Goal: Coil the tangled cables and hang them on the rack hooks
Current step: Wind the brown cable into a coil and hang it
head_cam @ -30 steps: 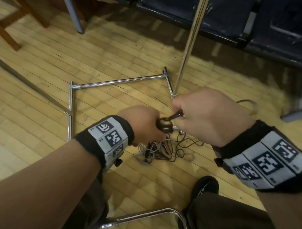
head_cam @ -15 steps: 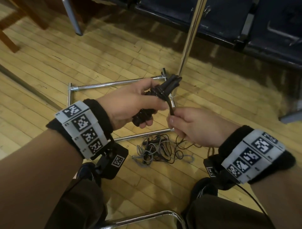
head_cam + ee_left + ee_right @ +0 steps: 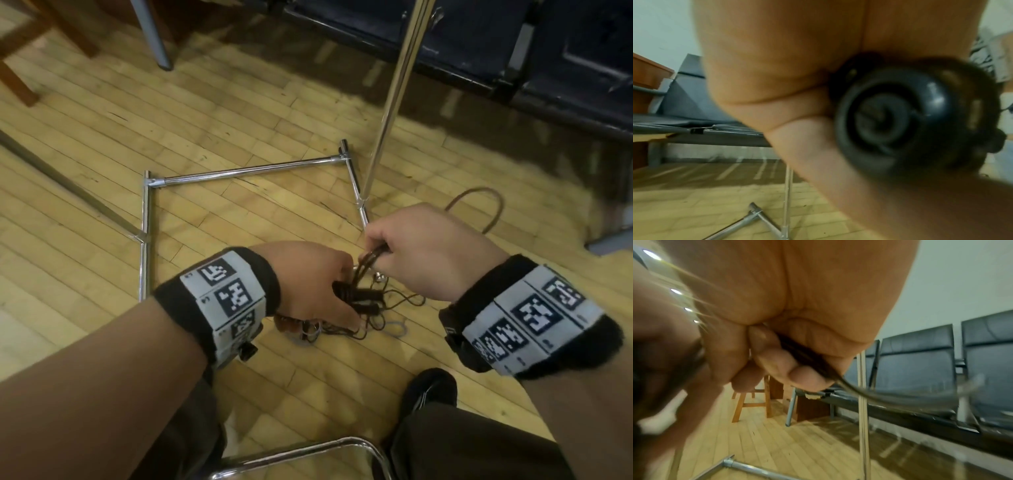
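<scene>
My left hand [image 3: 318, 284] grips a small black coil of cable [image 3: 356, 296] just above the floor; in the left wrist view the coil [image 3: 916, 116] shows end on against the palm. My right hand [image 3: 411, 246] pinches several dark strands [image 3: 371, 258] that run down into the coil, and its fingers [image 3: 777, 363] hold them in the right wrist view. A free length [image 3: 479, 205] loops out behind the right hand. A tangle of thin cables [image 3: 380, 318] lies on the floor under both hands. The chrome rack's base [image 3: 246, 169] and upright pole [image 3: 394, 102] stand just beyond; its hooks are out of view.
Dark bench seats [image 3: 513, 51] line the back. A wooden leg [image 3: 20, 78] and a grey metal leg [image 3: 150, 37] stand at the far left. A metal floor strip [image 3: 68, 188] runs on the left. A chrome chair frame [image 3: 308, 448] and my shoe [image 3: 428, 387] are near.
My left hand has rolled palm down and dropped with the coil toward the floor pile. My right hand has risen slightly, bringing strands of cable over the coil.
</scene>
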{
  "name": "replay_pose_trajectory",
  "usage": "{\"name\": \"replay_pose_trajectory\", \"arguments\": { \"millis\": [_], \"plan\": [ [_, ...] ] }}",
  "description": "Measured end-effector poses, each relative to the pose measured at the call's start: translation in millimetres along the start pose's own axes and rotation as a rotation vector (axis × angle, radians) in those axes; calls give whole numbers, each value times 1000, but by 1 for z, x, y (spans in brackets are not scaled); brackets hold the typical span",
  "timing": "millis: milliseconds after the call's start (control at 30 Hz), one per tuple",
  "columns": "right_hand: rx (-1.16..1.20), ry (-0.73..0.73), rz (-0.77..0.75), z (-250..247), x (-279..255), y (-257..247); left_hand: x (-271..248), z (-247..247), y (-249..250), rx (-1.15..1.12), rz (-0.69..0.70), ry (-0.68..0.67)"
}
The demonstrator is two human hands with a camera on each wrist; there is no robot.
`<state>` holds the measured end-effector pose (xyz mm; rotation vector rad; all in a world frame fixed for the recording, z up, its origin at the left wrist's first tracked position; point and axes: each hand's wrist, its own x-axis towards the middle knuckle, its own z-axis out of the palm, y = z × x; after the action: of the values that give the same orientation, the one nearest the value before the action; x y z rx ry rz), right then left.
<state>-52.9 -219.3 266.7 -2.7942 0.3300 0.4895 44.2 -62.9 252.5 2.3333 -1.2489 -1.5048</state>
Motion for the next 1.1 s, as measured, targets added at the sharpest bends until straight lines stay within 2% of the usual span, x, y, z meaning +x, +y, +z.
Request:
{"name": "replay_pose_trajectory", "arguments": {
  "millis": [100, 200, 233, 300, 367, 467, 567, 667, 733, 800, 867, 933, 1000, 1100],
  "plan": [
    [-22, 116, -58, -7, -8, -9, 4, -8, -7, -84, -21, 164],
    [103, 154, -79, -11, -15, -15, 5, -22, -18, -418, 15, 347],
    [203, 156, -64, -11, -15, -14, 4, -26, -21, -610, 44, 356],
    [378, 139, -24, -11, -16, -7, 1, -32, -24, -937, 133, 284],
    [428, 89, 0, -9, -15, 1, -3, -36, -25, -1054, 254, 233],
    [549, -7, 25, -3, -11, 9, -7, -39, -22, -1107, 378, 186],
    [609, -82, 54, 4, -6, 11, -9, -36, -14, -1037, 432, 146],
    [488, -135, 94, 8, -2, 12, -12, -30, -6, -812, 466, -40],
    [411, -198, 82, 10, 1, 13, -12, -21, -1, -588, 377, -191],
    [243, -196, 86, 10, 4, 10, -9, -6, 6, -349, 242, -267],
    [75, -130, 78, 6, 5, 3, -4, 6, 10, -115, 150, -242],
    [-57, -72, 59, -2, 4, -6, -2, 10, 11, -13, 84, -176],
    [-115, 0, 18, -11, -2, -11, 0, 6, 8, -39, 42, -75],
    [-56, 121, -77, -20, -16, -15, 2, -6, -1, -189, -1, 130]
  ]
}}
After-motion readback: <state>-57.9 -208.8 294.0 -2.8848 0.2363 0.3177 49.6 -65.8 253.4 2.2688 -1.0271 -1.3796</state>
